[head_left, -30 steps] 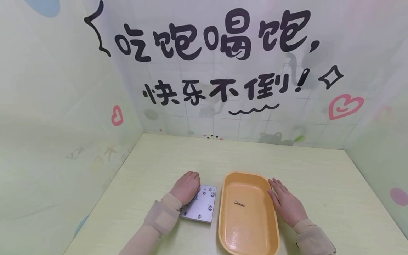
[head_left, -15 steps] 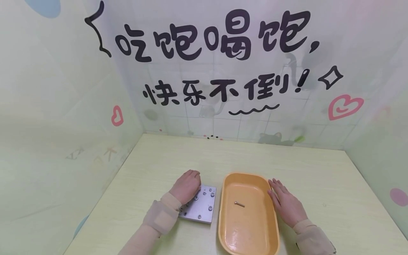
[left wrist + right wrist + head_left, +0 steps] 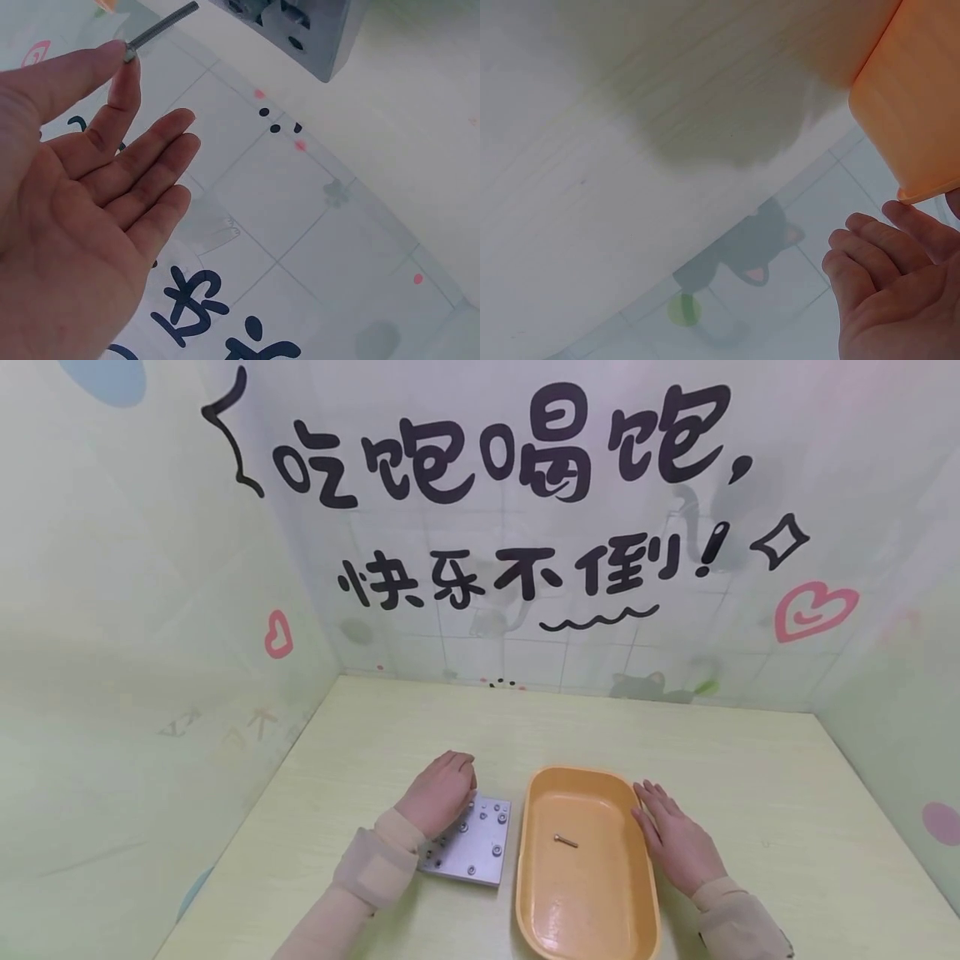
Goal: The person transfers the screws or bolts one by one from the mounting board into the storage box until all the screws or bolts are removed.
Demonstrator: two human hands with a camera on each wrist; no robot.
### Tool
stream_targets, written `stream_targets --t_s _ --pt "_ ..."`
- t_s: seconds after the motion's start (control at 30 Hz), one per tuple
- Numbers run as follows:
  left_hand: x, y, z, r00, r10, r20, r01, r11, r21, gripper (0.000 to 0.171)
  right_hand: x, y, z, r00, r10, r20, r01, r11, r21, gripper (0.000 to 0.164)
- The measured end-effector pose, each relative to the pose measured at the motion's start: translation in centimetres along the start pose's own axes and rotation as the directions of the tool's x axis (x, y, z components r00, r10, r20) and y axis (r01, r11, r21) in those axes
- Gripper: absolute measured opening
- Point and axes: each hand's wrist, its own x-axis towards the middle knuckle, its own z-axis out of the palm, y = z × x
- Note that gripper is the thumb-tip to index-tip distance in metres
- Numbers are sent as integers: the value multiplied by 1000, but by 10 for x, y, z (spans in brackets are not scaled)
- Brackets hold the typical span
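Note:
Over the far left part of a silver metal plate (image 3: 480, 847), my left hand (image 3: 441, 793) pinches a screw (image 3: 163, 28) between thumb and index finger. The other fingers are extended in the left wrist view, and the screw's threaded shaft points out past the fingertips. Several screws stand in holes across the plate; the hand hides its far left corner. To the right is an orange plastic tray (image 3: 585, 893) with one screw (image 3: 566, 841) lying in it. My right hand (image 3: 682, 843) rests against the tray's right side, its fingertips at the rim (image 3: 930, 196) and its fingers nearly straight.
Both objects stand on a pale wooden table (image 3: 420, 718). A printed white curtain (image 3: 465, 635) with black lettering closes off the back, and similar sheets hang at the left and right. A narrow strip of tabletop separates plate and tray.
My left hand has moved slightly up and away toward the plate's far side, uncovering another screw near its far edge. The right hand, the tray and its screw have stayed in place.

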Motion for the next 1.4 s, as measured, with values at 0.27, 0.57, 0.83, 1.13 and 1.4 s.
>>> stream_targets --t_s 0.27,0.57,0.83,1.13,1.4 --pt "5 7 -14 998 60 -33 -60 998 19 9 0 1 -1 1000 5 4 -5 1000 2 46" --pt "11 24 -29 989 144 -40 -141 986 85 10 0 1 -1 1000 1 -1 -1 1000 11 45" --pt "17 34 -35 984 179 -23 -175 978 111 9 0 2 0 1000 -5 -5 5 1000 15 45" --pt "27 51 -34 935 345 -82 -321 921 221 9 0 2 -2 1000 1 6 -1 1000 4 46" --pt "38 75 -35 923 386 -10 -364 879 307 15 1 2 -2 1000 3 9 -3 1000 1 46"
